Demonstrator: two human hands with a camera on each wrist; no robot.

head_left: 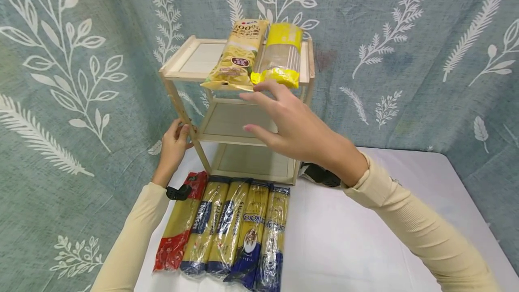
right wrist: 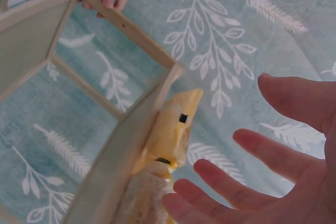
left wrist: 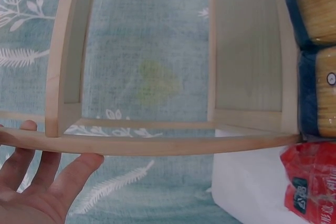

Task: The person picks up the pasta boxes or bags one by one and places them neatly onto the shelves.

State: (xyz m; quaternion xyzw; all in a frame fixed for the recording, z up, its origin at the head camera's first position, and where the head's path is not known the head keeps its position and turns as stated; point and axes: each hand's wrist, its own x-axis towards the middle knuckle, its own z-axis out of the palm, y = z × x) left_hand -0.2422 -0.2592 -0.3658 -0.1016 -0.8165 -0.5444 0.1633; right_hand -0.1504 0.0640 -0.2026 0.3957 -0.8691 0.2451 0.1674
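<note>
A light wooden three-tier shelf (head_left: 182,75) stands at the back of the table. My left hand (head_left: 174,143) holds its front left post (left wrist: 157,145), fingertips against the wood. On the top tier lie two pasta packages side by side: a pale yellow bag (head_left: 239,53) and a clear one with bright yellow ends (head_left: 279,55). Both front ends stick out at the tier's front edge. My right hand (head_left: 292,120) is in front of the shelf, just below the clear package's near end, fingers spread and holding nothing. In the right wrist view its palm (right wrist: 294,182) faces the packages.
Before the shelf several spaghetti packs lie in a row on the white table (head_left: 344,238): a red one (head_left: 178,224), navy-and-gold ones (head_left: 207,224) and blue-ended ones (head_left: 251,233). A dark object (head_left: 320,175) lies behind my right wrist. A patterned curtain (head_left: 385,80) hangs behind.
</note>
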